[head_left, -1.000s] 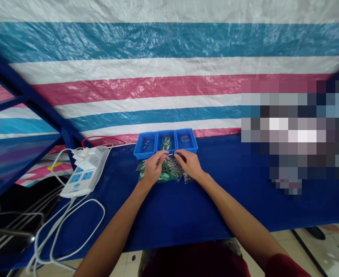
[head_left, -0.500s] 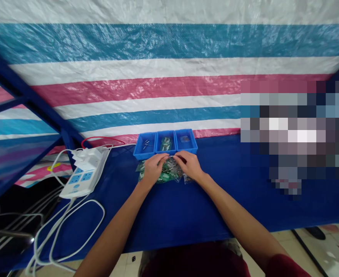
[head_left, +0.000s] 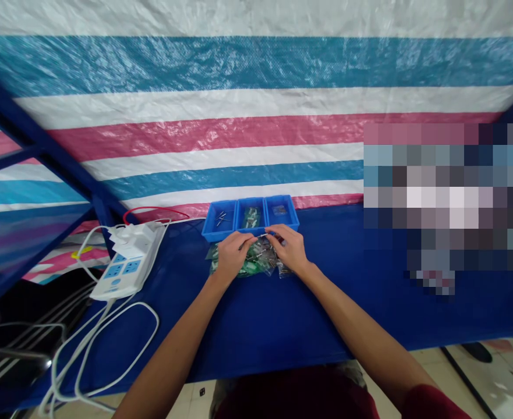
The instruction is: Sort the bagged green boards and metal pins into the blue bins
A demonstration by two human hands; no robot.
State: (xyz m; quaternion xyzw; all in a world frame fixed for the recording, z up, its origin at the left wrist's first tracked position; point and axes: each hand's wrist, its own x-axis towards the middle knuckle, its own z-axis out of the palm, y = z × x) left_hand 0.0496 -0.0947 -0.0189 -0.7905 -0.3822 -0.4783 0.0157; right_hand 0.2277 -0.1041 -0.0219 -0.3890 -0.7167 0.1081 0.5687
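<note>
My left hand (head_left: 232, 255) and my right hand (head_left: 289, 249) rest over a heap of clear plastic bags with small green circuit boards (head_left: 256, 261) on the blue table. Both hands have fingers pinched together, and a thin metal pin (head_left: 260, 235) spans between their fingertips. Just behind the hands stand three small blue trays (head_left: 250, 205) side by side: the left one holds a few metal pins, the middle one green boards, the right one a small dark part.
A white power strip (head_left: 127, 265) with plugged adapters and white cables (head_left: 108, 349) lies at the left of the blue table (head_left: 282, 326). A striped tarp hangs behind. A blue frame post stands at left. A blurred area covers the right.
Both hands stayed over the bags. The fingertips drew close together half a second ago and are now slightly apart again, with the thin pin between them.
</note>
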